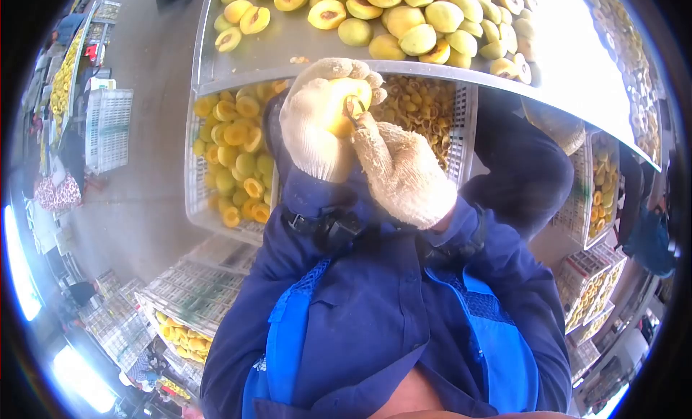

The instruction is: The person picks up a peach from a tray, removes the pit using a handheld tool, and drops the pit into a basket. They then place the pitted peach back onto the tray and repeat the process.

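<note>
My left hand [310, 127], in a white knit glove, is closed around a yellow peach half [337, 108] with its cut side turned toward my right hand. In my right hand [409, 175], also gloved, is a small metal pitting tool [354, 110]. Its curved tip is at the middle of the peach, and the handle is mostly hidden by my fingers. Both hands are above the near edge of a metal table [281, 48]. Halved and whole-looking peaches [418, 23] are heaped on the table beyond them.
Under the table edge, a white crate [193, 195] holds peach halves [238, 149], and pits and scraps [422, 105] fill the area to its right. Stacked crates [191, 293] stand at lower left, with more crates [591, 275] at right. A person's foot [176, 0] shows at top left.
</note>
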Motion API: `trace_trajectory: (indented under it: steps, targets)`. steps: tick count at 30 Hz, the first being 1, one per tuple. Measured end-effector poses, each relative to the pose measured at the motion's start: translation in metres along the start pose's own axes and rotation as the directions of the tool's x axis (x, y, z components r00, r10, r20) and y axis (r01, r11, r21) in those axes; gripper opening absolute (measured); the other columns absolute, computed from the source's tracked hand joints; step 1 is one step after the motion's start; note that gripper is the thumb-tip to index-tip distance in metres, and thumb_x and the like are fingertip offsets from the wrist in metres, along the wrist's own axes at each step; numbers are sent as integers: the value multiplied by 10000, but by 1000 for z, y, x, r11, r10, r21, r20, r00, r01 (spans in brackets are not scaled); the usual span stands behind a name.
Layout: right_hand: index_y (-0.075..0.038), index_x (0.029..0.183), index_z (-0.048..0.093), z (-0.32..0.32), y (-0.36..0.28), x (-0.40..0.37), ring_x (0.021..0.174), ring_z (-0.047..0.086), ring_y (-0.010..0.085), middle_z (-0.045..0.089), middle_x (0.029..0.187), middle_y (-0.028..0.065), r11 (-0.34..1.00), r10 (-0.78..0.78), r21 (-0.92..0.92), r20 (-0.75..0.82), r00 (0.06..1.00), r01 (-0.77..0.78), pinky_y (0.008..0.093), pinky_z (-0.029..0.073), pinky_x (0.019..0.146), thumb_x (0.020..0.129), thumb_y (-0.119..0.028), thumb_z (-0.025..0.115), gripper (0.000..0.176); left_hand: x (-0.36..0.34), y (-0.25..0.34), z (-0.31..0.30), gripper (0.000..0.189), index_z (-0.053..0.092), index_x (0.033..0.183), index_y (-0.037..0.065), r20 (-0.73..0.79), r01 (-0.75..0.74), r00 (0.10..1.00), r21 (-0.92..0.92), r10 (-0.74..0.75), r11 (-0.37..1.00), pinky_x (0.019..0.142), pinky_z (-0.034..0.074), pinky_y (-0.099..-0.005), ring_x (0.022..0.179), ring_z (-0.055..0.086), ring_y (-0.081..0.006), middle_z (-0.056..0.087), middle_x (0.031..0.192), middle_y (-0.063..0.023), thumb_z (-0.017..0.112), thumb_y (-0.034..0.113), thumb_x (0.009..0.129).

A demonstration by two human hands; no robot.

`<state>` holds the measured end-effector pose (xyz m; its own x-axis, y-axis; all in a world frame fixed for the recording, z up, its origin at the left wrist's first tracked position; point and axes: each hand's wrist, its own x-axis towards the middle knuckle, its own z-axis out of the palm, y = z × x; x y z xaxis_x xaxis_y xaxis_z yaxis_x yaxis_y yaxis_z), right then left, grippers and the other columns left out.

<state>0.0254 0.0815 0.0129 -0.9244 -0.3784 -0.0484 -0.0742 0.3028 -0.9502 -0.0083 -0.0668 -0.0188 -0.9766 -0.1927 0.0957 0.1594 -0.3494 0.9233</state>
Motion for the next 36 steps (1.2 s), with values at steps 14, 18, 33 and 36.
trace_trajectory:
  steps: [14, 18, 33, 36]
  targets:
    - [-1, 950, 700, -33, -5, 17, 455, 529, 101, 587, 636, 25, 700, 296, 481, 476, 828, -527, 282, 397, 405, 1150, -474, 597, 523, 0, 1, 6, 176, 699, 1030, -97, -55, -17, 998, -107, 11, 994, 787, 633, -383, 884, 750, -286, 747, 1055, -223, 624, 61, 1018]
    - [-1, 888, 707, -41, 3, 26, 437, 518, 108, 558, 571, 20, 616, 374, 480, 520, 768, -625, 296, 376, 388, 1144, -519, 589, 590, 16, -4, -16, 426, 676, 1091, -117, 191, 19, 979, 268, -73, 963, 804, 615, -371, 847, 744, -282, 752, 1033, -220, 446, 241, 1101]
    - [-25, 863, 688, -25, 20, 28, 468, 496, 117, 529, 595, 16, 659, 412, 389, 530, 741, -644, 309, 393, 416, 1102, -671, 549, 703, 1, -13, 11, 200, 731, 1030, -70, -269, 103, 957, -26, -106, 994, 708, 617, -338, 778, 735, -228, 757, 948, -152, 637, 88, 950]
    - [-24, 865, 694, -23, 25, 30, 468, 489, 115, 527, 594, 11, 650, 413, 383, 548, 728, -657, 303, 391, 416, 1092, -688, 554, 715, 1, -12, 13, 209, 738, 1022, -67, -287, 128, 948, -43, -135, 991, 713, 617, -337, 778, 731, -221, 760, 943, -146, 630, 92, 940]
